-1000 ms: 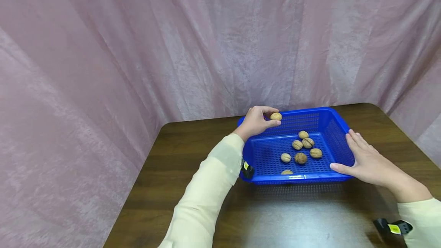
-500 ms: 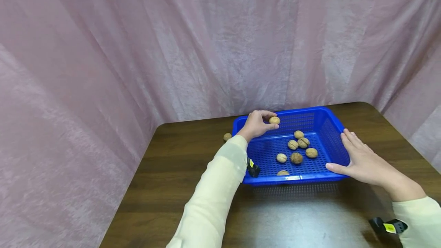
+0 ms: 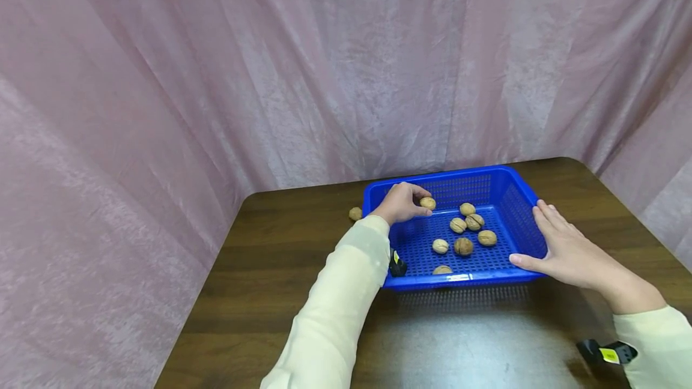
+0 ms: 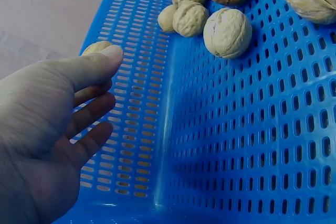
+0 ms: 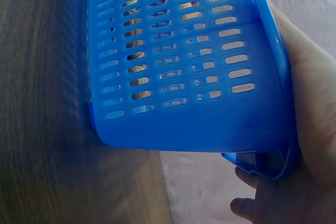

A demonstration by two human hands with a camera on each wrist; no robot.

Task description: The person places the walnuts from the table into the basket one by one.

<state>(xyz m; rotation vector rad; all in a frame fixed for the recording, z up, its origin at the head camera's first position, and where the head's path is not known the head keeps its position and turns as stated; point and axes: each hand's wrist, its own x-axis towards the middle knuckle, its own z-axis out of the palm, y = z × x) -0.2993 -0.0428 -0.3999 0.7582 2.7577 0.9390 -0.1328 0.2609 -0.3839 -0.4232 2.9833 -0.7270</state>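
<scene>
Over the back left part of a blue perforated plastic basket [image 3: 424,281], my left hand [image 3: 401,204] pinches a walnut [image 3: 427,203] between thumb and fingertips. In the left wrist view the thumb mostly hides that walnut [image 4: 94,47], and the other fingers are bent loosely below it. Several walnuts lie on the basket floor, among them a darker walnut [image 3: 463,247] near the middle and a pale walnut [image 3: 440,246] beside it. My right hand [image 3: 575,251] rests on the basket's right rim with fingers extended, its thumb at the front corner.
One walnut [image 3: 355,214] lies on the wooden table [image 3: 281,263] outside the basket, left of it. A pink curtain [image 3: 324,77] hangs behind the table. The basket's raised walls [image 5: 194,129] surround the walnuts inside.
My left hand has come down with its walnut, lower into the basket. The walnut left of the basket has come into sight from behind the arm. My right hand stays on the rim.
</scene>
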